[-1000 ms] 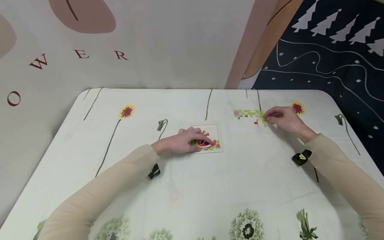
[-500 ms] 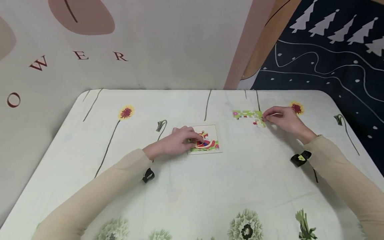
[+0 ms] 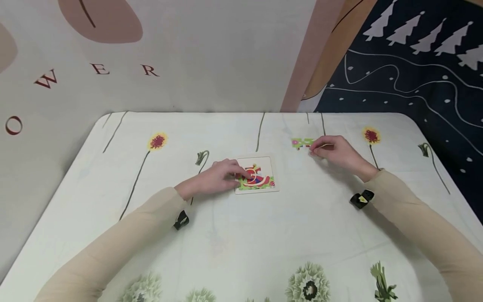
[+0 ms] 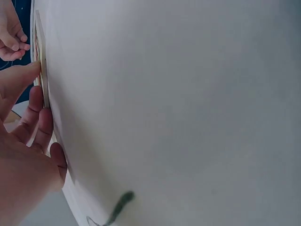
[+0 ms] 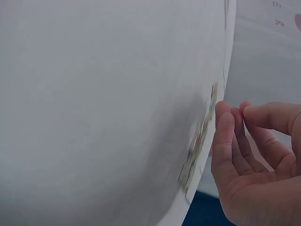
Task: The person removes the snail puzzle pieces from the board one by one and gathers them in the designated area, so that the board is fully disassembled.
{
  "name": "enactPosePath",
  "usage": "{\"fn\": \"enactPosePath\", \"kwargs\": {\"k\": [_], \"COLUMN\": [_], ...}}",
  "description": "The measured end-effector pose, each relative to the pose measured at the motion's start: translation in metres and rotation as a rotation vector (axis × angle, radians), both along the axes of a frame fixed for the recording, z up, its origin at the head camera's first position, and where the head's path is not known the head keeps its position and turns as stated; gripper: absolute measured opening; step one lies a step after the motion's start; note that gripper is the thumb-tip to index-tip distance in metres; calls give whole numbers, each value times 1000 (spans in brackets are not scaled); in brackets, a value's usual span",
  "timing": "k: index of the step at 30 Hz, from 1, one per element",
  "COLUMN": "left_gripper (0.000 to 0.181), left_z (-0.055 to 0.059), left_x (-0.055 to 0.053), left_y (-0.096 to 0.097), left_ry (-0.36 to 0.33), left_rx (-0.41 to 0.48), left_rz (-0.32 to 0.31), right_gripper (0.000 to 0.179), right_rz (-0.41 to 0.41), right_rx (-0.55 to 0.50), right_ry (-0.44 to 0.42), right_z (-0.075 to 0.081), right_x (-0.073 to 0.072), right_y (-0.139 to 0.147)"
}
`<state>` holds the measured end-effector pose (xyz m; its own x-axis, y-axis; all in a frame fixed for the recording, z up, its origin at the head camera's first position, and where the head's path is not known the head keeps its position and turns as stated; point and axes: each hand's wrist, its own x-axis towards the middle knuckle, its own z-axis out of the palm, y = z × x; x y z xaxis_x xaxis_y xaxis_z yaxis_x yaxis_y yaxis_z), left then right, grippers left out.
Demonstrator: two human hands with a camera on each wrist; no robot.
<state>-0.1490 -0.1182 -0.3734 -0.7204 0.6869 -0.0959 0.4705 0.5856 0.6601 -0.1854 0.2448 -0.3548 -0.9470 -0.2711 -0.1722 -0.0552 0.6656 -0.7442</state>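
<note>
A square puzzle board [image 3: 266, 165] with a partly filled red, green and blue picture lies mid-table. My left hand [image 3: 216, 178] rests at its left side, index finger reaching over the picture. In the left wrist view, fingertips [image 4: 34, 68] touch the thin board [image 4: 44, 77] at its edge. Farther back and to the right, my right hand [image 3: 336, 152] is over several green puzzle pieces [image 3: 300, 143], hiding some of them. The right wrist view shows nothing between the loosely bent fingers [image 5: 225, 125], close above the row of pieces [image 5: 204, 127].
A white cloth [image 3: 241, 235] printed with flowers covers the table. Behind it rises a pale lettered wall [image 3: 211, 63], with a dark panel of white trees [image 3: 415, 84] at the right. Black straps [image 3: 362, 199] are on both wrists.
My right hand has shifted left, from the right end of the loose pieces to over them. My left hand has drawn back left, uncovering more of the board's picture.
</note>
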Motion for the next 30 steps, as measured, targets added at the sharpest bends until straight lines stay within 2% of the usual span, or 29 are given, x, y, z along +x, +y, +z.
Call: {"fn": "enactPosePath", "kwargs": {"k": [9, 15, 25, 30], "left_gripper": [27, 28, 32, 31], "left_z": [-3, -4, -4, -4], "left_x": [-4, -7, -10, -12], "left_y": [-4, -6, -8, -7], "left_ry": [-15, -52, -121, -136], "left_rx": [56, 42, 21, 31], "left_rz": [-29, -31, -43, -53], "right_gripper": [19, 17, 18, 22], "right_rz": [116, 157, 298, 336], "right_rx": [-53, -77, -101, -78], "right_ry": [22, -9, -28, -39], "right_z": [-5, -9, -10, -11], "right_x": [0, 0, 4, 4], "right_y": [-28, -50, -80, -91]}}
